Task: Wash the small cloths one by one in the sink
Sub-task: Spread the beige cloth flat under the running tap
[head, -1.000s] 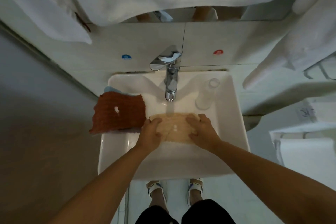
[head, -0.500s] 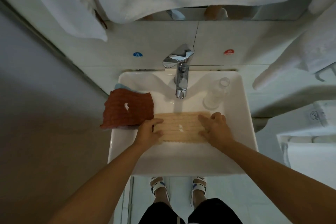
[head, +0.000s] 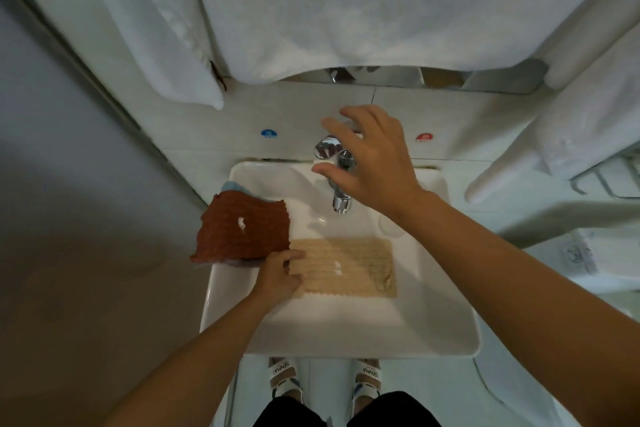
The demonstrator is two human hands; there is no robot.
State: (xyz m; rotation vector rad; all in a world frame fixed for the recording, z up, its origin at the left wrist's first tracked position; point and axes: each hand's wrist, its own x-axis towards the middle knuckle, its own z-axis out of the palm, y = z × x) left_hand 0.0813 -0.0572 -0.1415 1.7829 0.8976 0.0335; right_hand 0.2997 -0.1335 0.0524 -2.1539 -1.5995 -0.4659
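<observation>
A beige ribbed cloth (head: pixel 346 267) lies spread flat in the white sink (head: pixel 346 329). My left hand (head: pixel 278 274) rests on the cloth's left edge, its thumb and fingers pinching that edge. My right hand (head: pixel 367 159) hovers over the chrome tap (head: pixel 341 198) with fingers spread and relaxed, holding nothing; it hides most of the tap's lever. A rust-brown cloth (head: pixel 242 230) hangs over the sink's left rim, on top of a light blue cloth (head: pixel 233 186) whose corner shows behind it.
White towels (head: pixel 346 10) hang above the sink and at the right (head: pixel 571 135). A clear glass (head: pixel 391 227) at the sink's right back is mostly hidden by my right forearm. A grey wall stands at the left. My feet show below the sink.
My right hand has left the beige cloth and risen to the tap. The cloth now lies spread flat, and my left hand stays at its left edge.
</observation>
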